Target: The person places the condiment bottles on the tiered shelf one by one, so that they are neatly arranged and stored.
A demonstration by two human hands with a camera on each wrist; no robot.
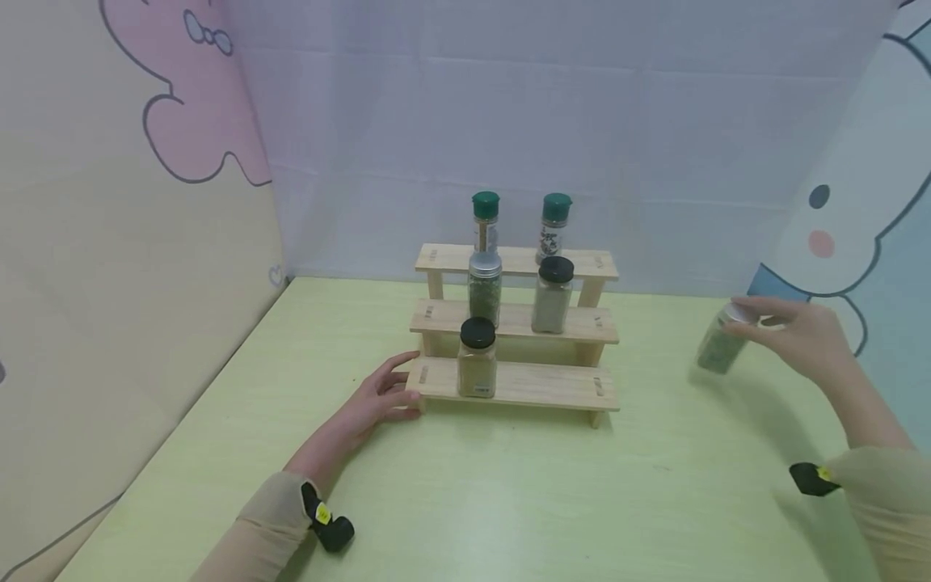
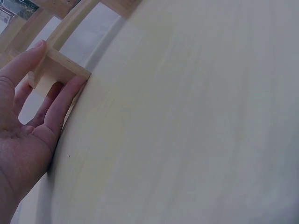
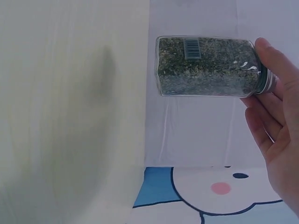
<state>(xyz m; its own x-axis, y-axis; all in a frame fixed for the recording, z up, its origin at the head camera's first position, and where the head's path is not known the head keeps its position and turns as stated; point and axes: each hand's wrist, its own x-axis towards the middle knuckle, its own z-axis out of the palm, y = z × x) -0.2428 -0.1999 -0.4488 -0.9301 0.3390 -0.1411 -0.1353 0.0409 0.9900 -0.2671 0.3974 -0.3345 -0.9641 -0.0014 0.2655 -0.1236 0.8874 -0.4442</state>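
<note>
My right hand [image 1: 796,331] pinches a spice jar [image 1: 720,339] by its silver cap, holding it tilted above the table's right side. In the right wrist view the glass jar [image 3: 205,67] shows green dried herbs and a small barcode label. At the left end of a three-step wooden spice rack [image 1: 538,384], my left hand [image 1: 374,402] grips the lowest step, thumb at the front and fingers round the end. A black-capped jar [image 1: 477,368] stands on that step. The middle step bears a silver-capped herb jar [image 1: 484,295] and a black-capped jar [image 1: 551,303].
Two green-capped bottles [image 1: 485,222] stand on the top step. Behind the pale yellow table [image 1: 465,493] hangs a white cloth [image 1: 538,145], and cartoon-printed panels [image 1: 836,226] flank it on both sides. A small black device [image 1: 330,521] is strapped to each sleeve.
</note>
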